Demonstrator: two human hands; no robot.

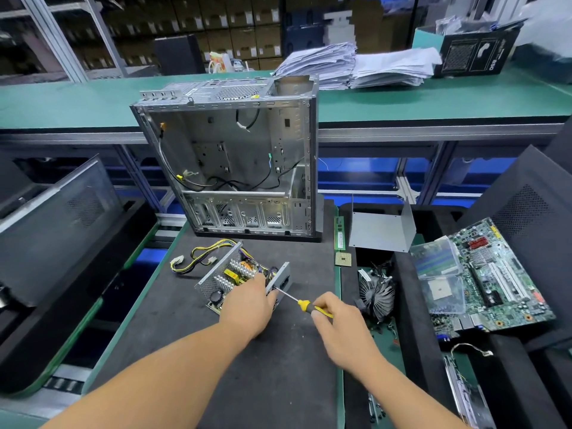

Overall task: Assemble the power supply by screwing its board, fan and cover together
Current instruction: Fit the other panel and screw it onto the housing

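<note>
Yellow-handled screwdriver [305,305] pinched in right hand [340,323] fingers, tip at power supply [235,277] end plate. Left hand [247,305] grips that open chassis, fingers curled over its edge.

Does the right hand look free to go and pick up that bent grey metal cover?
Probably not yet: the right hand grips the screwdriver, though nothing stands between it and the cover.

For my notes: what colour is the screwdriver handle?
Yellow with black, on the screwdriver in the right hand; head view.
</note>
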